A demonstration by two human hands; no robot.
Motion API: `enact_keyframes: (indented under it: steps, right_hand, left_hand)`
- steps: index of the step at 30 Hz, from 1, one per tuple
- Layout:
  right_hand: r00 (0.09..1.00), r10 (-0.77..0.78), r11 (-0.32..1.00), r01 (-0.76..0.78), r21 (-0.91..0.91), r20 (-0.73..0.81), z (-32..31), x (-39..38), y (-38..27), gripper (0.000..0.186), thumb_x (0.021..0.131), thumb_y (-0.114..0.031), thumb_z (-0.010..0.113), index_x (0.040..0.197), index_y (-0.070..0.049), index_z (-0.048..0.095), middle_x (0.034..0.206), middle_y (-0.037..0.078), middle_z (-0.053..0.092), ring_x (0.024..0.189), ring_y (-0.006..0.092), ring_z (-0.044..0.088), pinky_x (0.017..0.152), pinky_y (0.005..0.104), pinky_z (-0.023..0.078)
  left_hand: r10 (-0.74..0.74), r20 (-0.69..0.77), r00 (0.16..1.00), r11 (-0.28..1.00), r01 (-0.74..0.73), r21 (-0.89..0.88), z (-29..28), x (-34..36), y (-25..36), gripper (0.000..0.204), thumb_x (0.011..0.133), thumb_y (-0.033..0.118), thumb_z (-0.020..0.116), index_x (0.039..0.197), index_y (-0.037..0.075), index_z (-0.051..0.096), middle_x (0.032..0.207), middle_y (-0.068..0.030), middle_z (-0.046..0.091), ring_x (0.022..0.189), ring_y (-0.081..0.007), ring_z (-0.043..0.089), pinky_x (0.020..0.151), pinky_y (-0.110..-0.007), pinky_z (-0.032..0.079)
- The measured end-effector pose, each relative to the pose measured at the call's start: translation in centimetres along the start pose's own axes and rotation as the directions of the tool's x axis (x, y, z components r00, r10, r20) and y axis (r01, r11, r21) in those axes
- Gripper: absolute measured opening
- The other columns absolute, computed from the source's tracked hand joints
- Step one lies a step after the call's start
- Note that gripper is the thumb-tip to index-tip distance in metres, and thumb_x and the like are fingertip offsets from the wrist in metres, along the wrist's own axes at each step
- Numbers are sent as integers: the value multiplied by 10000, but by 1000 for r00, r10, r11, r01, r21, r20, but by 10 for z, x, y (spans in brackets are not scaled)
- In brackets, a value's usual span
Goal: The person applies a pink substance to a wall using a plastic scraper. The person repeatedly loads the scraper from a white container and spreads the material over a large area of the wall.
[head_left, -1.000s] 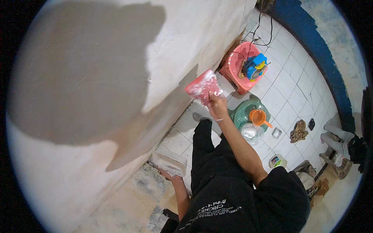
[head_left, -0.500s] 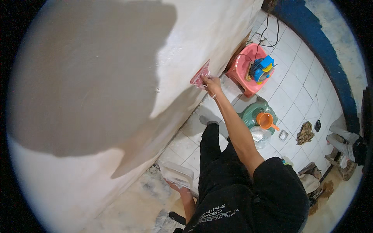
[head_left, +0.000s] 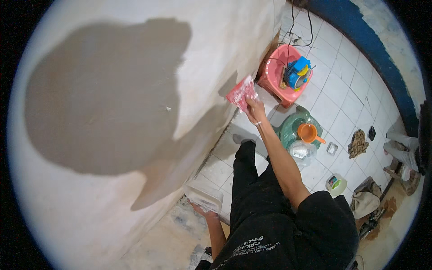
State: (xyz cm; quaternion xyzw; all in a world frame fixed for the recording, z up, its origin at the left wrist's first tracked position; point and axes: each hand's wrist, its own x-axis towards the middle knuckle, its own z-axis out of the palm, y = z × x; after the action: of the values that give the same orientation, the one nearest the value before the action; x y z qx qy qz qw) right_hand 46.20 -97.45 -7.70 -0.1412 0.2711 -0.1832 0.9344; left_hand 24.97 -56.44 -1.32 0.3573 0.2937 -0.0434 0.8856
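My right hand (head_left: 254, 109) is closed on a red plastic putty spreader (head_left: 242, 93), whose blade is smeared with white paste. The spreader stands a little off the pale plastered wall (head_left: 211, 40), its shadow falling on the wall beside it. Low at the left, my left hand (head_left: 208, 213) grips a white rectangular tub (head_left: 203, 196) by its underside and edge. Its inside carries some whitish residue; how much paste it holds I cannot tell. A small white dab (head_left: 168, 108) shows on the wall within the large shadow.
A pink plastic stool (head_left: 282, 96) bears a blue and yellow power tool (head_left: 298, 72) with a black cable. Nearer stand a green stool (head_left: 288, 130), an orange dipper (head_left: 308, 133) and a clear plastic bag (head_left: 302, 153). Rags (head_left: 358, 145), a tub (head_left: 336, 184) and another person's legs (head_left: 402, 147) are at the right.
My right hand has drawn the spreader off the wall and turned it so its smeared face shows. The left hand still holds the tub, slightly shifted.
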Motion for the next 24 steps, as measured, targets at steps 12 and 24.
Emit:
enact_keyframes:
  steps: [12,24]
  right_hand:
    - [926,4,885,-179,-430,-377,-42,24,18,272,827,-35,594,1078,59,547,928,148,620,680,213,624,572,360,537]
    - [899,-338,584,-33,-811,-280,-60,105,20,189,804,-74,660,958,31,628,748,72,638,634,199,623,559,325,496]
  left_hand:
    - [-5,-71,997,996,11,91,25,-17,-6,638,909,562,345,1413,172,308,1442,-69,330,1308,-295,310,1082,-480,234]
    - [71,129,989,914,-116,388,0,15,5,578,955,480,323,1413,131,270,1432,-107,322,1287,-286,347,1075,-459,284]
